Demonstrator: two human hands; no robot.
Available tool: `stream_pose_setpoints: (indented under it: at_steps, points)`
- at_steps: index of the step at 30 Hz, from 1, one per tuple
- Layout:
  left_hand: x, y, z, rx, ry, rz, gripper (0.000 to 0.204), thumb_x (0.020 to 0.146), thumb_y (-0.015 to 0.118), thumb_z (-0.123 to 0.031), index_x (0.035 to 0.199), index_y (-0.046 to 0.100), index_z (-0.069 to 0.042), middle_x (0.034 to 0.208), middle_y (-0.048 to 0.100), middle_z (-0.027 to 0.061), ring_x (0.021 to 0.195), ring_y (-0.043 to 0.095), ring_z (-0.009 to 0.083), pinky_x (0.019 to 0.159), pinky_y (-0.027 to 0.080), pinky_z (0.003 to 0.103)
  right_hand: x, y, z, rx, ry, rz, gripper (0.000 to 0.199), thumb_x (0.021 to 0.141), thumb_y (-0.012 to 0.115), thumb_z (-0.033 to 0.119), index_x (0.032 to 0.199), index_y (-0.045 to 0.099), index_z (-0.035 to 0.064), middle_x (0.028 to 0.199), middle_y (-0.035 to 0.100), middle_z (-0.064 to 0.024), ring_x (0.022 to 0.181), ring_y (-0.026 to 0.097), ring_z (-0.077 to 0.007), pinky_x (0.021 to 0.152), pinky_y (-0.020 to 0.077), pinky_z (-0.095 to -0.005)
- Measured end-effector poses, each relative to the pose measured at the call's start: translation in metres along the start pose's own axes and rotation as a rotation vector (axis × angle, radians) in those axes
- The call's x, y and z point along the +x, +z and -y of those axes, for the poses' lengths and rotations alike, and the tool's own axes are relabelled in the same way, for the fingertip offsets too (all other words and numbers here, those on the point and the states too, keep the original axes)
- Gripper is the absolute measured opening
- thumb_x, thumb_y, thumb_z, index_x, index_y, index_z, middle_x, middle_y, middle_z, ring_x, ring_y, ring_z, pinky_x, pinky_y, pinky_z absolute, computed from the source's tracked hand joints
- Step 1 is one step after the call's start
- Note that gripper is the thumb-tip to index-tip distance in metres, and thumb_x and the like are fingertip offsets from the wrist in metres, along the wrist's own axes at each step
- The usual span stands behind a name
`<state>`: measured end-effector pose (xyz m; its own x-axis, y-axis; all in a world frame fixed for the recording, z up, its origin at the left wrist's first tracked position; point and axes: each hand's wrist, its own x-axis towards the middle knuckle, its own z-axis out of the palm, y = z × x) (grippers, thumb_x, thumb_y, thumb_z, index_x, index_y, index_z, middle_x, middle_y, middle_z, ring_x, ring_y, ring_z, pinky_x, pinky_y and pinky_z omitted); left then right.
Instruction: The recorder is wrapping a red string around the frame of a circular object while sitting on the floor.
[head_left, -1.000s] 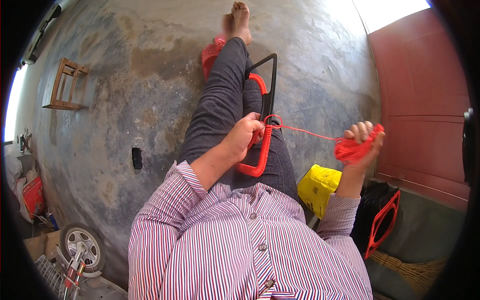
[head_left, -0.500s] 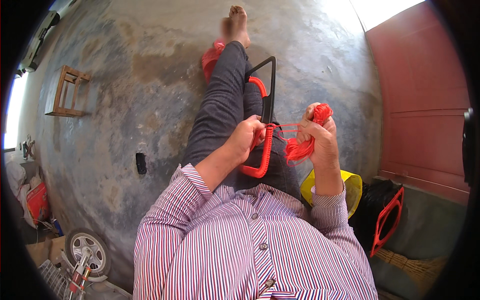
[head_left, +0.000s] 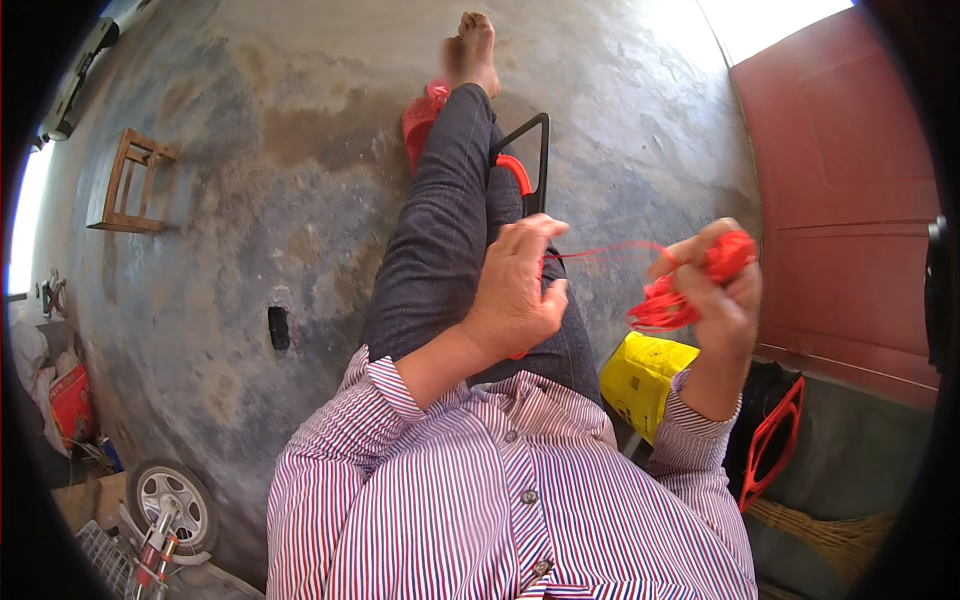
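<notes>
A black frame (head_left: 544, 165) with red cord wrapped round part of it rests over my lap, its upper corner beyond my knees. My left hand (head_left: 518, 285) lies over the frame's lower part, fingers stretched and thumb apart, hiding most of the wrapped side. Out to the right, my right hand (head_left: 722, 295) is closed round a loose bundle of red cord (head_left: 668, 308), smeared by motion. One strand runs from the bundle across to the frame, passing beneath my left fingers.
A yellow bag (head_left: 645, 380) stands by my right elbow, beside a black bag (head_left: 757, 400) and a red plastic frame (head_left: 775, 440). A wooden stool (head_left: 135, 180) is on the left, a wheel (head_left: 175, 505) lower left. Red door (head_left: 850, 200) at right.
My right hand has moved right with the cord bundle, lengthening the strand. My left hand has come up over the frame, its fingers spreading and covering the wrapped side.
</notes>
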<state>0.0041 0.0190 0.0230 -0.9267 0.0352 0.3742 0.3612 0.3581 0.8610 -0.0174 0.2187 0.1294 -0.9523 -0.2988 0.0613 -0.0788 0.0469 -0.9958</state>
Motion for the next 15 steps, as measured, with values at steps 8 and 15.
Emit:
stream_pose_setpoints:
  at_steps: [8, 15]
  points:
    - [0.009, 0.0, 0.036, -0.567, -0.54, -0.086, 0.014, 0.082, 0.063, 0.004, 0.086, 0.053, -0.006, 0.067, 0.053, -0.005, 0.058, 0.047, 0.0004, 0.05, 0.039, 0.017, -0.006, -0.134, 0.024, 0.607, -0.36, -0.275, 0.018, 0.093, 0.055, 0.019, 0.1, 0.051, 0.0029, 0.074, 0.051, -0.0027, 0.063, 0.045, -0.0112, 0.06, 0.0415, -0.0255]
    - [-0.002, -0.013, 0.067, -0.86, -0.897, -0.185, 0.005, 0.09, 0.051, -0.005, 0.091, 0.055, -0.008, 0.075, 0.057, 0.0003, 0.06, 0.052, 0.0085, 0.058, 0.047, 0.021, 0.001, -0.036, -0.03, 0.453, -0.116, -0.523, 0.019, 0.084, 0.051, 0.014, 0.099, 0.053, 0.0019, 0.088, 0.053, -0.0074, 0.073, 0.048, -0.016, 0.07, 0.0439, -0.0308]
